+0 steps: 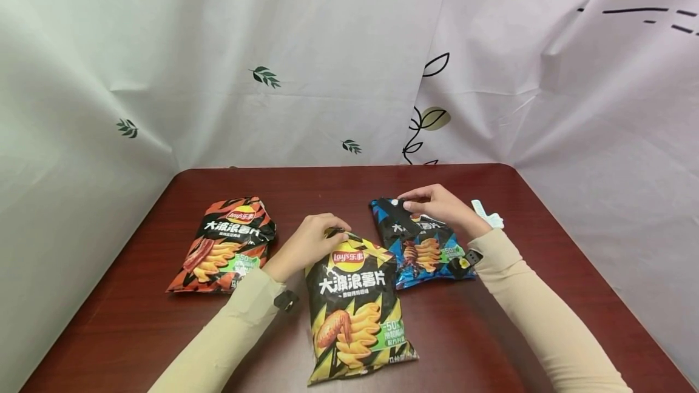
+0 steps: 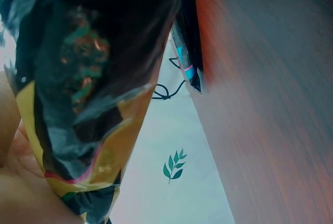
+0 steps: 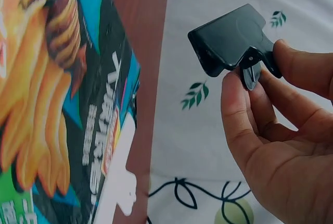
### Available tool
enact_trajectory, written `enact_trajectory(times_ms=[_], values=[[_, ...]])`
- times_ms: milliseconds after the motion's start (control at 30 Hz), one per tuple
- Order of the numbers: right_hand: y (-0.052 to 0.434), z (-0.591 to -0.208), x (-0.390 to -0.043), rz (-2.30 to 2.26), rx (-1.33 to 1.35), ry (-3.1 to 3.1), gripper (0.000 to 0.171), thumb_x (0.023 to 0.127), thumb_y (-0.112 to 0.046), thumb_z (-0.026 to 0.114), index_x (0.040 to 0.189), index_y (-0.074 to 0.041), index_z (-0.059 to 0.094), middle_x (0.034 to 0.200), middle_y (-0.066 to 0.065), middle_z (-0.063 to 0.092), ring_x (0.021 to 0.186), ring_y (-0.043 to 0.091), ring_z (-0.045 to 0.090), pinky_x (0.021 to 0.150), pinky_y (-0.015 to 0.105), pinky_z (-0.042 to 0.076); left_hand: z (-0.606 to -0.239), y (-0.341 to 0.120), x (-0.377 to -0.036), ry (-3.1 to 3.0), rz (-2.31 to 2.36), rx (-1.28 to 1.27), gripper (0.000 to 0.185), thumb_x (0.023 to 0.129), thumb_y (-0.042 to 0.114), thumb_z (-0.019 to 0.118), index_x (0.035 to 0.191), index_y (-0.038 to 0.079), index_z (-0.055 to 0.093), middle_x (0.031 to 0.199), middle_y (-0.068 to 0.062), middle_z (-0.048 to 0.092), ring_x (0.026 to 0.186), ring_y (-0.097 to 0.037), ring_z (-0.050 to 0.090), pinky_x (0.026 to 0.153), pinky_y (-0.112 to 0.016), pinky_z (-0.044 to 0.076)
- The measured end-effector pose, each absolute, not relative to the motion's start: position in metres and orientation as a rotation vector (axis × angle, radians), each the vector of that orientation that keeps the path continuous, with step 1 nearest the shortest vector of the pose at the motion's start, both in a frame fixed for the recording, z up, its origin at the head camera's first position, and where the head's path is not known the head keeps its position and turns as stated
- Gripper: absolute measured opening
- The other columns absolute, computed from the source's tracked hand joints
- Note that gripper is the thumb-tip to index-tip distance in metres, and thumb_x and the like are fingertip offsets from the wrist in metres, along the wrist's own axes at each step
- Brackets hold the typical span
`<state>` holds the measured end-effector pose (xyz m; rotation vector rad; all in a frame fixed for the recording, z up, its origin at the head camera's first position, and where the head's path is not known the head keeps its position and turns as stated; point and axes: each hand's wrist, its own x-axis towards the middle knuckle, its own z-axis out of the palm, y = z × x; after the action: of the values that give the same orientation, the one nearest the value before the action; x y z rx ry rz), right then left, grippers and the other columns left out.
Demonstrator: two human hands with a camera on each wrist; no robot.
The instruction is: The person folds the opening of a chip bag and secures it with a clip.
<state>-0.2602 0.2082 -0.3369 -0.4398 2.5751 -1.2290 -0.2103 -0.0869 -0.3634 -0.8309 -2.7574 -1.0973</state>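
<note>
- The left hand (image 1: 306,244) is pinching the top edge of the yellow bag (image 1: 352,308), fingers curled over the crumpled seam; the bag is lying at the table's middle, nearest the person.
- The left wrist view is showing what the head view cannot: the yellow bag's (image 2: 78,94) top lifted off the table (image 2: 270,104), with the palm only a blur at the lower left, so the grip itself is not readable there.
- The right hand (image 1: 439,208) is holding a black clip (image 1: 401,217) over the upper part of the blue bag (image 1: 423,247), which is lying flat at the far right.
- The right wrist view is making the grip plain: thumb and fingers (image 3: 302,73) are squeezing the clip's (image 3: 234,39) handles, and the clip is sitting in the air, apart from the blue bag (image 3: 62,104).
- Only the head view is taking in the red bag (image 1: 226,244) lying flat at the far left, well apart from both hands.
- A white clip (image 1: 488,216) is lying on the table (image 1: 136,308) just beyond the right wrist; the right wrist view is catching it (image 3: 117,193) as a white shape beside the blue bag.
</note>
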Motion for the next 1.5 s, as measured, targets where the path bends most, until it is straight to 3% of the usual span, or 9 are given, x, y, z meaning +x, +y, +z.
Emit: enact_trajectory(times_ms=[500, 1000, 1500], values=[[0.188, -0.334, -0.247, -1.255, -0.542, 2.459, 0.035, 0.096, -0.022, 0.059, 0.128, -0.007, 0.062, 0.138, 0.017, 0.054, 0.113, 0.031, 0.062, 0.097, 0.051, 0.047, -0.364, -0.085, -0.210, -2.769, -1.142, -0.784, 0.019, 0.089, 0.015, 0.068, 0.106, 0.008, 0.072, 0.106, -0.005, 0.071, 0.101, -0.019, 0.065, 0.085, -0.039, 0.053], [0.177, -0.337, -0.241, -1.162, -0.618, 2.489, 0.030, 0.094, -0.020, 0.062, 0.121, -0.009, 0.068, 0.117, 0.013, 0.066, 0.096, 0.023, 0.067, 0.089, 0.053, 0.050, -0.363, -0.084, -0.208, -2.773, -1.166, -0.748, 0.015, 0.089, 0.017, 0.069, 0.102, 0.010, 0.071, 0.099, -0.002, 0.072, 0.093, -0.016, 0.065, 0.079, -0.035, 0.053], [0.173, -0.340, -0.239, -1.187, -0.538, 2.458, 0.028, 0.092, -0.019, 0.063, 0.118, -0.012, 0.070, 0.123, 0.013, 0.064, 0.103, 0.024, 0.065, 0.088, 0.049, 0.052, -0.364, -0.082, -0.210, -2.757, -1.157, -0.768, 0.012, 0.089, 0.017, 0.069, 0.099, 0.011, 0.072, 0.098, -0.002, 0.072, 0.089, -0.014, 0.064, 0.077, -0.034, 0.052]])
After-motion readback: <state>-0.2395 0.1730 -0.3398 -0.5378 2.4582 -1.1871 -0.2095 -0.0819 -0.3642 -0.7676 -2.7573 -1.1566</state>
